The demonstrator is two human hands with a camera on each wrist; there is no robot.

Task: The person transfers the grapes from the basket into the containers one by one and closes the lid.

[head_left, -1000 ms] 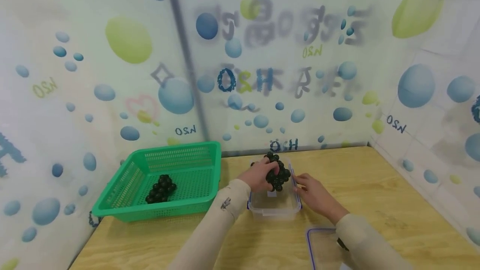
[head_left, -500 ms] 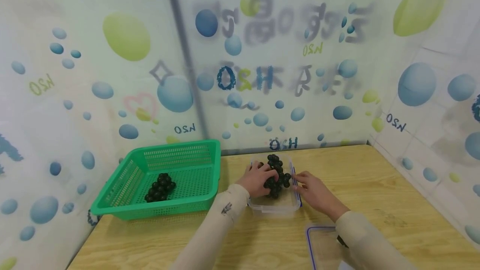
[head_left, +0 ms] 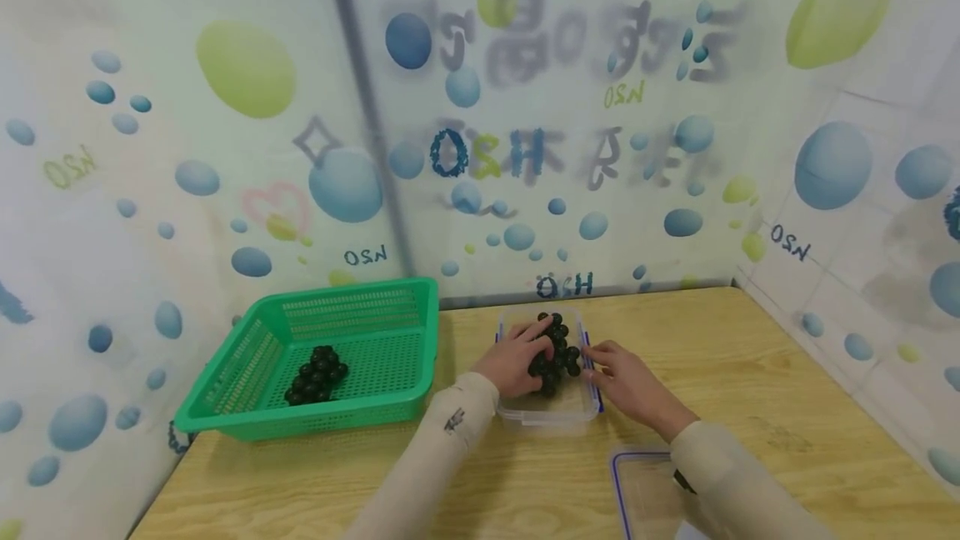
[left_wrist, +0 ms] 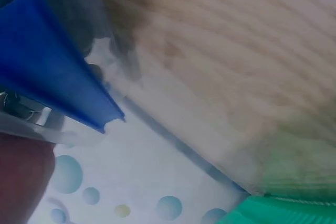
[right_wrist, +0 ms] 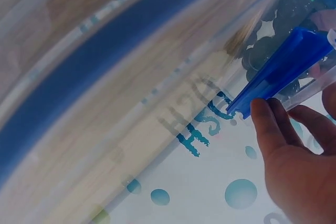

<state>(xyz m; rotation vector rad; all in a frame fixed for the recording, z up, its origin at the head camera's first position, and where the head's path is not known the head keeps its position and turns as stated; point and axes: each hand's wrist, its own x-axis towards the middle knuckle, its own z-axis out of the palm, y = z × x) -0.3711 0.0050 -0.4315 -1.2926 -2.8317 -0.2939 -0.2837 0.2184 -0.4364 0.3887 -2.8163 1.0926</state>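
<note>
A curtained booth, shown by bubble-printed "H2O" sheets [head_left: 495, 107] surrounding a wood-grain table [head_left: 675, 340].

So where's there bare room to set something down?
The table is bare between the right sleeve and right-hand wall, and between the left sleeve and lid. Crowded: the box, where the left hand holds grapes and the right hand is alongside.

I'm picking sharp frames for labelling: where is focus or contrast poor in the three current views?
Head: the grey wall lettering looks blurred, while the green basket reads clearly. Left wrist: the tabletop looks hazy, its grain smeared. Right wrist: the foreground blue strip is soft; the blue clip and right hand are sharper.
</note>
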